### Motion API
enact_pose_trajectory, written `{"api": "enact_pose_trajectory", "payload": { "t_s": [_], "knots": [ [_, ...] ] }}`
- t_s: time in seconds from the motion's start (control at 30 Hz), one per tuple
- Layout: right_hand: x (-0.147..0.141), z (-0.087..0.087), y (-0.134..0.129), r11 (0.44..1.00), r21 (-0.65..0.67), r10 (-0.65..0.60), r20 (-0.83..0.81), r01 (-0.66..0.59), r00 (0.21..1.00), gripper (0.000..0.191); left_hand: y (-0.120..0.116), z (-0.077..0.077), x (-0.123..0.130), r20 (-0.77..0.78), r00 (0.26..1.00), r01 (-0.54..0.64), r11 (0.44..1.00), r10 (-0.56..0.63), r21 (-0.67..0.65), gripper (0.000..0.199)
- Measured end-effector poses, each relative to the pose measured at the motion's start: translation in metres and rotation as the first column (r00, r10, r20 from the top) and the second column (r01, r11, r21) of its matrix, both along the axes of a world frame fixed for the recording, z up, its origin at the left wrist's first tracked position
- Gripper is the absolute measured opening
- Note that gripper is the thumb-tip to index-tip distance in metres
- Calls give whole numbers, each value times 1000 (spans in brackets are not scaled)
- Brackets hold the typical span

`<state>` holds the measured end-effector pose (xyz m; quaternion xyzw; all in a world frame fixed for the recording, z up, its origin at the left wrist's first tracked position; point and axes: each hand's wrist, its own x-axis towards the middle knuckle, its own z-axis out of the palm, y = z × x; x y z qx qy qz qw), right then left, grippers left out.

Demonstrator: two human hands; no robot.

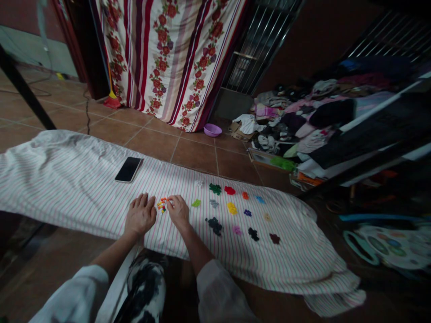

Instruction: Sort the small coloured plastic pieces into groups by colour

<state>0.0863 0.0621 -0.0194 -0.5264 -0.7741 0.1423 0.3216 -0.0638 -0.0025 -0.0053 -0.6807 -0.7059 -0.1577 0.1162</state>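
My left hand (141, 214) lies palm down on the striped cloth (97, 188), its fingers stretched out beside a small cluster of mixed-colour pieces (161, 207). These pieces are tiny, in orange, yellow, red, green and white; their kind is too small to tell. On the cluster's other side is my right hand (179, 211), thumb and fingers pinched together at its edge, next to an orange piece. What the pinch holds is hidden. Right of that hand, small heaps sorted by colour lie in rows, among them a green heap (215, 189), a yellow heap (232, 208) and a dark grey heap (214, 226).
A phone (128, 169) lies on the cloth to the left. Beyond the table, a purple basin (212, 130) stands on the tiled floor near a flowered curtain (161, 58). Piled clothes (303, 116) and a dark slanting bar (370, 154) are at the right.
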Motion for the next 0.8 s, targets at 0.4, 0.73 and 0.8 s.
{"api": "enact_pose_trajectory", "payload": {
  "t_s": [0.4, 0.73, 0.8],
  "knots": [
    [1, 0, 1, 997, -65, -44, -69, 39, 997, 13, -1, 0, 0, 74, 997, 17, 999, -19, 32, 41],
    [2, 1, -1, 995, -71, -74, -102, 67, 992, 15, -1, 2, 0, 66, 997, 27, 998, -30, 52, 40],
    [2, 1, -2, 996, -58, -75, -109, 69, 991, 16, -1, 2, 0, 58, 998, 30, 998, -33, 54, 40]
  ]
}}
